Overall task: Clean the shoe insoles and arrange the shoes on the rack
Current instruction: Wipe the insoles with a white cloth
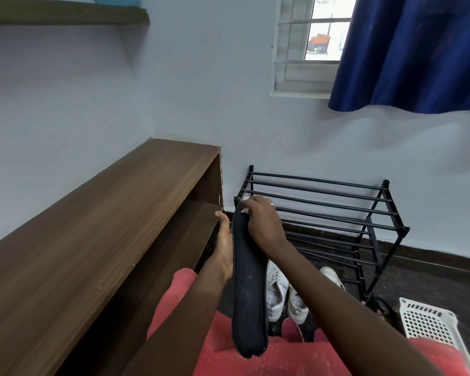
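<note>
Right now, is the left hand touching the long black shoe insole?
Touching. The head view shows the left hand lying flat along the long black shoe insole's left edge, with no gap between them.

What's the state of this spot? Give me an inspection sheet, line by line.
Surface: dark floor.
Job's things: dark insole held between both hands; white shoes on the floor by the black rack; no shoes seen on its bars.
Clutter: white basket at right.
Hands: left hand lies along the insole, fingers hidden; right hand curls over its far end, on a small white piece.
Cables: nothing seen.
Surroundings: wooden shelf, window, blue curtain.
</note>
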`<state>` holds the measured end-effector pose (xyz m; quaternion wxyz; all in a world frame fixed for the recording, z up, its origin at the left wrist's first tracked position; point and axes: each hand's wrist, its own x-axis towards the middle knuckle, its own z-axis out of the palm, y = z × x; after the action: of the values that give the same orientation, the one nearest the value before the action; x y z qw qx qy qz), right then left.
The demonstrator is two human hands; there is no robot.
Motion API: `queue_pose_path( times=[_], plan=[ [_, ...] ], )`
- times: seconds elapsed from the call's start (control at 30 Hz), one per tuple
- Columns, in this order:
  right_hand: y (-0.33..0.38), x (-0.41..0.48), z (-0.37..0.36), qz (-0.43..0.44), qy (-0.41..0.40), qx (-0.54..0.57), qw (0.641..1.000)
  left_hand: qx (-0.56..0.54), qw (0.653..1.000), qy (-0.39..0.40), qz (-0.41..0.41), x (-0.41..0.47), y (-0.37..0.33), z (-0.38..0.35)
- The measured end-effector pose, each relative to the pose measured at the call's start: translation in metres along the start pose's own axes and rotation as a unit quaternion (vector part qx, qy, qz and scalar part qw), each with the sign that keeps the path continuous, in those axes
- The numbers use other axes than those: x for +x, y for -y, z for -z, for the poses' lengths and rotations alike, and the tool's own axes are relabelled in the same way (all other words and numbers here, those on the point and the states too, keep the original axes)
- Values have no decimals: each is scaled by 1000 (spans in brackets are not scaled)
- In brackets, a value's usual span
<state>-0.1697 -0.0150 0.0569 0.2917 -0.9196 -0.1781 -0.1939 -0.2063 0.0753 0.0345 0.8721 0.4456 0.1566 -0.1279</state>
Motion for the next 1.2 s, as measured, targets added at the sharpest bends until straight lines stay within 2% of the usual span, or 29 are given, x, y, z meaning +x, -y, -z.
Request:
queue_pose_path(
  times=[0.13, 0.3, 0.47, 0.57, 0.67, 0.87, 1.0, 1.2],
  plan=[
    [16, -30, -4, 43, 59, 16, 997, 37, 996, -79, -23, 7, -4, 7],
    [17, -54, -8, 29, 95, 22, 995, 82, 994, -65, -36, 11, -8, 16],
    [17, -25, 0, 7, 40, 44, 998, 68, 996, -38, -45, -4, -5, 0],
    [12, 5, 9, -48, -4, 46, 998, 63, 997, 32, 1, -7, -3, -6],
    [6, 22, 12, -94, -25, 36, 995, 56, 997, 60, 10, -6, -2, -5],
    [16, -12, 9, -11, 38, 29, 999, 49, 999, 4, -11, -2, -9, -1],
    [25, -45, 8, 1, 79, 21, 997, 95, 994, -46, -28, 1, -14, 4],
    [22, -52, 8, 36, 65, 77, 994, 87, 994, -51, -28, -3, -19, 4]
  ],
)
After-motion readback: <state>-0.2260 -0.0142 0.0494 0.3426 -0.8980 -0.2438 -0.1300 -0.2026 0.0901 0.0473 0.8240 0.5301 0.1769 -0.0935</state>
